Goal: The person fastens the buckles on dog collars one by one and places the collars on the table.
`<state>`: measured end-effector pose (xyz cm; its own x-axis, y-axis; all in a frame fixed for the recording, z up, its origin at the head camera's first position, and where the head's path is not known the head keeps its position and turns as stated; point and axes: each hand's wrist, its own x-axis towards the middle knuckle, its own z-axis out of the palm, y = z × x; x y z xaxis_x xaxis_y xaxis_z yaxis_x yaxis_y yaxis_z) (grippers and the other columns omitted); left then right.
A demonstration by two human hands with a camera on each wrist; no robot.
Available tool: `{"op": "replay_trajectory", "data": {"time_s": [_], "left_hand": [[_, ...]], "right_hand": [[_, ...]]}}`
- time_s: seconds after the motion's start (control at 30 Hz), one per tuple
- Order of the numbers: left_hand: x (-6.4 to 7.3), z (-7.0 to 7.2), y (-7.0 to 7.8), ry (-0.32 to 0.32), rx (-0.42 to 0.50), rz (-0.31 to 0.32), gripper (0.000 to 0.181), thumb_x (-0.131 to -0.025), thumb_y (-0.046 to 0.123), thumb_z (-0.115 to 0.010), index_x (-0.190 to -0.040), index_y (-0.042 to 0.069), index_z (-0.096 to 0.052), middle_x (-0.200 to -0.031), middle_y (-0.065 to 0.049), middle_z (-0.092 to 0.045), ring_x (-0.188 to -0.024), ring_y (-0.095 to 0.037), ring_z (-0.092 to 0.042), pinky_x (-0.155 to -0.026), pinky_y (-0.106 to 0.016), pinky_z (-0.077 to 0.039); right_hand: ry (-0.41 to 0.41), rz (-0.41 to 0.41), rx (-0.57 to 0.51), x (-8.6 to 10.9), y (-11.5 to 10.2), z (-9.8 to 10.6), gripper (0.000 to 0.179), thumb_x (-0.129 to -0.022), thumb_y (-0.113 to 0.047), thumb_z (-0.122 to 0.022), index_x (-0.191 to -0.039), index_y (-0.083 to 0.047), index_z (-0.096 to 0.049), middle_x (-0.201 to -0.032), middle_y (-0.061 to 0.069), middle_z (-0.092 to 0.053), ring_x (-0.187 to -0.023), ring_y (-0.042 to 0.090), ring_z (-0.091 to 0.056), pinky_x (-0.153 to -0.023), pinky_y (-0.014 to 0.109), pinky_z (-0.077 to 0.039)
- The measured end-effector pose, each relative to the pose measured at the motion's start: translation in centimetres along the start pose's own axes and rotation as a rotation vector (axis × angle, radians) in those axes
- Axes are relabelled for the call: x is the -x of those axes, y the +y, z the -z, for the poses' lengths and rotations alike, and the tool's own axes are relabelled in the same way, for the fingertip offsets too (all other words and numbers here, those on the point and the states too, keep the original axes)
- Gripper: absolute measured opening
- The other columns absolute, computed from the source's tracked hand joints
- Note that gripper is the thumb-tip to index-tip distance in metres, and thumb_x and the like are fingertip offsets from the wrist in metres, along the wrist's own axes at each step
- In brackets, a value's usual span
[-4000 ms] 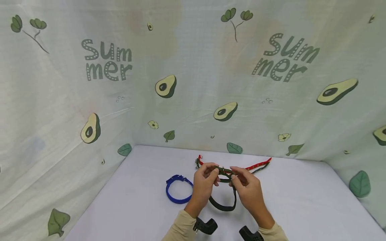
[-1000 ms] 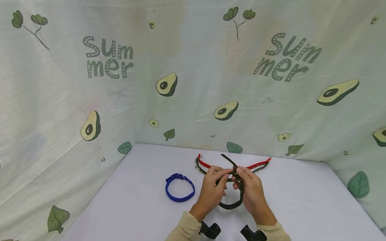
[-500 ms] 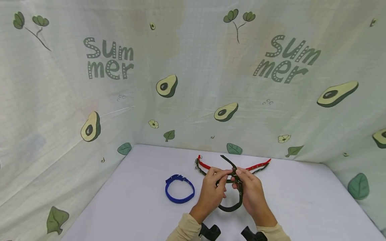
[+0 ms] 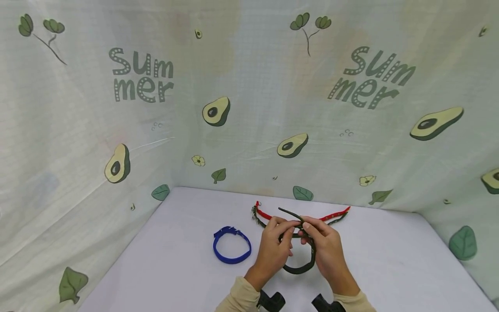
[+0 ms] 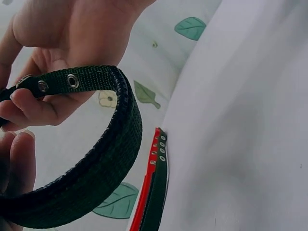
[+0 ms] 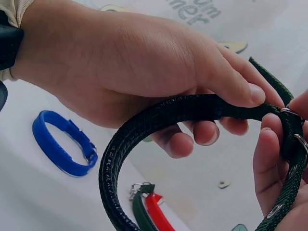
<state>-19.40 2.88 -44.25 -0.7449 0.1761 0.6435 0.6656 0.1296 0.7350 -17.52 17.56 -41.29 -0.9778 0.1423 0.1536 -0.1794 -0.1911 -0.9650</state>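
Both hands hold a dark green webbing collar point(image 4: 298, 270) above the table, its loop hanging toward the person. My left hand point(image 4: 274, 242) pinches it beside the metal buckle point(image 6: 290, 111), thumb and fingertips on the strap. From the other side my right hand point(image 4: 326, 245) grips the strap close to the buckle. The collar's free end point(image 4: 287, 211) sticks out beyond the fingers, pointing away and left. Metal eyelets point(image 5: 72, 81) show along the strap in the left wrist view. Fingers partly cover the buckle.
A buckled blue collar point(image 4: 232, 261) lies left of the hands. Behind them, a red collar point(image 4: 331, 215) and another dark green collar point(image 4: 337, 219) lie stretched side by side, partly hidden. A printed cloth point(image 4: 249, 169) hangs behind the white table point(image 4: 175, 260).
Since four seconds ago, the strap's free end has come to stick out past the fingers. In the last half second, it has tipped lower and left. Both hands keep their hold.
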Motion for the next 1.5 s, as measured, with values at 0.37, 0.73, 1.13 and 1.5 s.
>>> {"op": "replay_trajectory", "data": {"time_s": [0.37,0.73,1.13,1.5], "left_hand": [[-0.1,0.2,-0.3,0.019,0.014,-0.005,0.019,-0.097,0.017,-0.067,-0.115,0.014,-0.075,-0.104,-0.003,-0.054,-0.059,-0.001,-0.052,-0.047,-0.020,-0.051],[-0.1,0.2,1.0,0.076,-0.010,-0.001,0.017,-0.093,-0.004,-0.066,-0.106,0.003,-0.075,-0.097,-0.012,-0.054,-0.055,-0.005,-0.047,-0.044,-0.018,-0.046],[-0.4,0.8,-0.5,0.060,-0.008,-0.014,0.016,-0.099,0.019,-0.066,-0.111,0.012,-0.075,-0.099,-0.003,-0.057,-0.071,-0.007,-0.058,-0.057,-0.023,-0.055],[-0.7,1.2,-0.6,0.034,-0.042,0.087,0.018,-0.096,0.027,-0.071,-0.108,0.014,-0.073,-0.094,0.003,-0.060,-0.069,-0.006,-0.057,-0.056,-0.024,-0.053]], "right_hand": [[-0.066,0.119,0.177,0.1,-0.1,0.4,0.030,-0.098,-0.010,-0.065,-0.122,0.008,-0.065,-0.105,0.015,-0.068,-0.070,0.020,-0.064,-0.070,0.028,-0.056],[-0.128,0.274,0.358,0.2,0.0,0.9,0.025,-0.097,-0.010,-0.068,-0.120,0.000,-0.069,-0.103,0.016,-0.072,-0.077,0.020,-0.072,-0.064,0.032,-0.058],[-0.252,0.326,0.422,-0.1,-0.3,1.6,0.033,-0.097,-0.006,-0.066,-0.130,-0.003,-0.064,-0.108,0.013,-0.072,-0.086,0.020,-0.072,-0.067,0.033,-0.059],[-0.210,0.324,0.443,-0.1,-0.4,1.6,0.028,-0.094,-0.006,-0.070,-0.122,-0.005,-0.068,-0.097,0.010,-0.074,-0.078,0.016,-0.069,-0.066,0.032,-0.058]]}}
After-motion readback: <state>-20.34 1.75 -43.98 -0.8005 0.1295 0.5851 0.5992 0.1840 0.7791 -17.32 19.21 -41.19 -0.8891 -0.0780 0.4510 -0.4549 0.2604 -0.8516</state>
